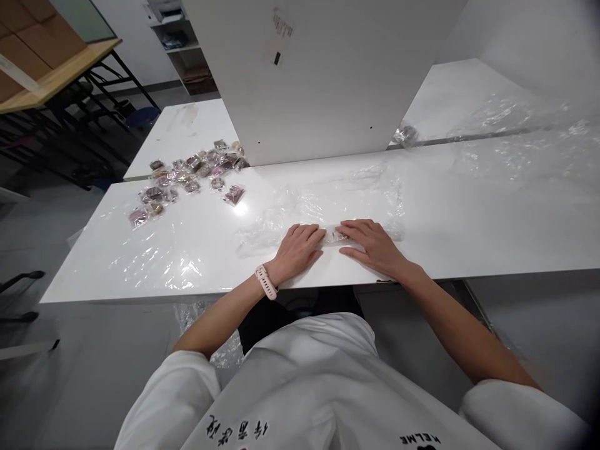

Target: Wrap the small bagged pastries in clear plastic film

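Note:
A sheet of clear plastic wrap (pixel 309 203) lies across the white table, its near edge rolled into a narrow bundle (pixel 330 236). Something small and brownish shows through the bundle, but its kind is hard to make out. My left hand (pixel 300 247), with a pale pink band on the wrist, curves its fingers over the left part of the bundle, thumb on the near side. Over the right part bends my right hand (pixel 370 245), its thumb also toward me. A short stretch of the bundle shows between the two hands; the rest is under my fingers.
Several small wrapped packets (pixel 197 165) lie in a loose pile at the left of the table (pixel 469 250). A tall white panel (pixel 319 81) stands behind the wrap. More clear plastic sheeting (pixel 529 150) spreads at the right. Cardboard boxes (pixel 42 44) sit on another table, far left.

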`<state>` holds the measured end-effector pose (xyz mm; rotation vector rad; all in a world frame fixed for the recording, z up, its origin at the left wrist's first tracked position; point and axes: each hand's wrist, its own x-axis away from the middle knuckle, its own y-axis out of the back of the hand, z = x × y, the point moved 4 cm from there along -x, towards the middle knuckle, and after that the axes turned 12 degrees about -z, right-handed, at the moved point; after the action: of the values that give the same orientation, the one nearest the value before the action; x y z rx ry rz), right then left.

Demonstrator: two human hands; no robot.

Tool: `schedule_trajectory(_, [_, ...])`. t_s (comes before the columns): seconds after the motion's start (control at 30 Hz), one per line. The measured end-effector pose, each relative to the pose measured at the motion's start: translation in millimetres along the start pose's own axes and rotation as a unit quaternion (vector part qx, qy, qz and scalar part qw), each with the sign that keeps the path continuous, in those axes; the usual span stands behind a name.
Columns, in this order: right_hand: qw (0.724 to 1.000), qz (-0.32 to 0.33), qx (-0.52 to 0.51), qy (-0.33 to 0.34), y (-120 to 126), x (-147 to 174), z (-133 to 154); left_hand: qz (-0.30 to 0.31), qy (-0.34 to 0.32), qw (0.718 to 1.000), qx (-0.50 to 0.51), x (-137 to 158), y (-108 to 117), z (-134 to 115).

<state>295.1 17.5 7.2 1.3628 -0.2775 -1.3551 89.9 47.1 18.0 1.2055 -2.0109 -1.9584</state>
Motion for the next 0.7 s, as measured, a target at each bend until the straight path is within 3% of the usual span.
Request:
schedule_trajectory(0.2, [0.990,0.058,-0.055,-0.115,-8,-27,-30,0.087,0.151,0.984,0.040,-38,6,40])
schedule_trajectory(0.27, [0.984,0.067,-0.038,-0.160,-8,-38,-41,0.034,0.190,0.981,0.005,-51,19,47])
schedule_trajectory(0.33, [0.985,0.030,0.008,-0.167,-6,-46,-46,-0.055,0.211,0.976,0.008,-52,35,41])
schedule_trajectory(0.4, [0.990,-0.029,0.046,-0.127,-6,-50,-42,-0.078,0.246,0.957,0.131,-40,41,24])
schedule_trajectory(0.43, [0.993,-0.044,0.047,-0.094,-9,-49,-37,-0.053,0.281,0.930,0.233,-30,39,15])
schedule_trajectory(0.47, [0.996,-0.045,0.036,-0.060,-13,-48,-32,-0.019,0.330,0.879,0.343,-19,34,7])
schedule_trajectory(0.53, [1.000,-0.021,0.000,-0.012,-22,-42,-23,0.018,0.445,0.722,0.529,1,24,-2])
schedule_trajectory(0.6, [1.000,0.005,-0.029,0.002,-30,-37,-18,-0.031,0.540,0.557,0.630,11,18,5])
schedule_trajectory(0.63, [0.999,0.012,-0.035,-0.001,-32,-35,-17,-0.075,0.573,0.493,0.650,12,16,15])
schedule_trajectory(0.7, [0.999,0.020,-0.039,-0.009,-33,-34,-16,-0.144,0.613,0.408,0.661,7,12,37])
